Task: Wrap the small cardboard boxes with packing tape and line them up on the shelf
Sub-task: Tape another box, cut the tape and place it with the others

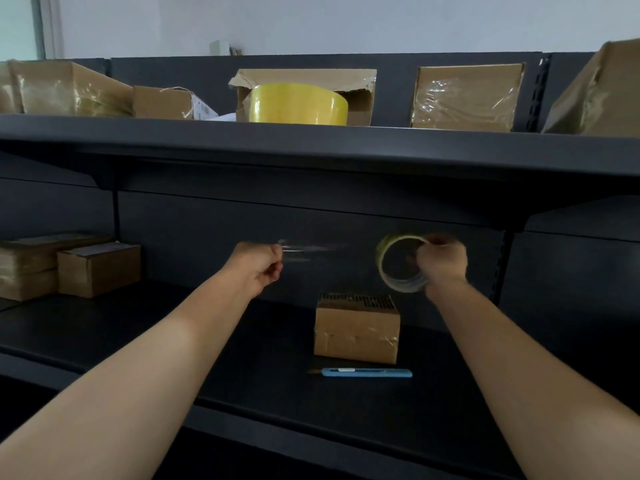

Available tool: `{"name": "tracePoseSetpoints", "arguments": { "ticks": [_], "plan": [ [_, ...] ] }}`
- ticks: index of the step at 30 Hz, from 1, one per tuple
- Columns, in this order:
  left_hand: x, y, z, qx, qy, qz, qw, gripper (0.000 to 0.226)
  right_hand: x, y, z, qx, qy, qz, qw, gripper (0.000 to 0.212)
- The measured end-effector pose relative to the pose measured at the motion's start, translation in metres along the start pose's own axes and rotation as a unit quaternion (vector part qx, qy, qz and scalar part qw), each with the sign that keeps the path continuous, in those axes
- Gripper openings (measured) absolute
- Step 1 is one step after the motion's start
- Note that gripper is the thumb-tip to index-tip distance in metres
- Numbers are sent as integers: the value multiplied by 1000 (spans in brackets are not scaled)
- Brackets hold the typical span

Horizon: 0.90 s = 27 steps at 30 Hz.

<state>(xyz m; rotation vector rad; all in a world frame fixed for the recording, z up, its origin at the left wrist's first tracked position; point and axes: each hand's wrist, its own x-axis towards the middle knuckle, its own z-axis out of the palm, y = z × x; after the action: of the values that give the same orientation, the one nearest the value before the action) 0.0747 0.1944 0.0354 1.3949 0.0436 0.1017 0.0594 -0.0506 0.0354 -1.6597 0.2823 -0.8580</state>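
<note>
Pinching the tape strip (pixel 311 249) with left hand (pixel 258 265), gripping the tape roll (pixel 398 263) with right hand (pixel 441 263), holding it taut above the part-taped box (pixel 356 332) below both hands: wrapping unfinished, lining up to come.

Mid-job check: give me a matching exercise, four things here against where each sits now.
Things: 1 thin roll of clear packing tape; 2 blue plastic utility knife; 3 wide yellow tape roll; 4 small brown cardboard box.
Places: A on the dark upper shelf; B in the right hand; C lower shelf, just behind the knife; D lower shelf, nearest the camera.
Pairs: 1-B, 2-D, 3-A, 4-C.
</note>
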Motion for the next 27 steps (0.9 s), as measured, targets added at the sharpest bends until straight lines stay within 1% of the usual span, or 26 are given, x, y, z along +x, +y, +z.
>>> {"name": "tracePoseSetpoints", "arguments": {
  "ticks": [1,3,4,7,12,20,24,27],
  "plan": [
    [2,-1,-5,7,5,2,1000,24,6,2,-6,1,5,-3,1000,27],
    [5,-4,-8,21,5,-3,1000,23,6,0,-14,-38,-6,-46,998,26],
    [7,-7,-7,24,5,-7,1000,22,5,-2,-16,-39,-10,-58,998,26],
    [9,-13,3,33,6,-14,999,23,6,1,-24,-44,-11,-65,997,28],
    [16,-23,16,54,0,-31,998,24,12,12,-36,-108,-30,-97,989,29],
    [38,-44,23,78,-11,-62,995,21,20,31,-34,-176,-73,-102,976,31],
    [47,-54,29,84,-11,-74,994,23,28,43,-34,-207,-78,-93,971,33],
    [52,-60,29,93,-15,-87,992,21,34,54,-33,-214,-85,-96,968,33]
  ]
}}
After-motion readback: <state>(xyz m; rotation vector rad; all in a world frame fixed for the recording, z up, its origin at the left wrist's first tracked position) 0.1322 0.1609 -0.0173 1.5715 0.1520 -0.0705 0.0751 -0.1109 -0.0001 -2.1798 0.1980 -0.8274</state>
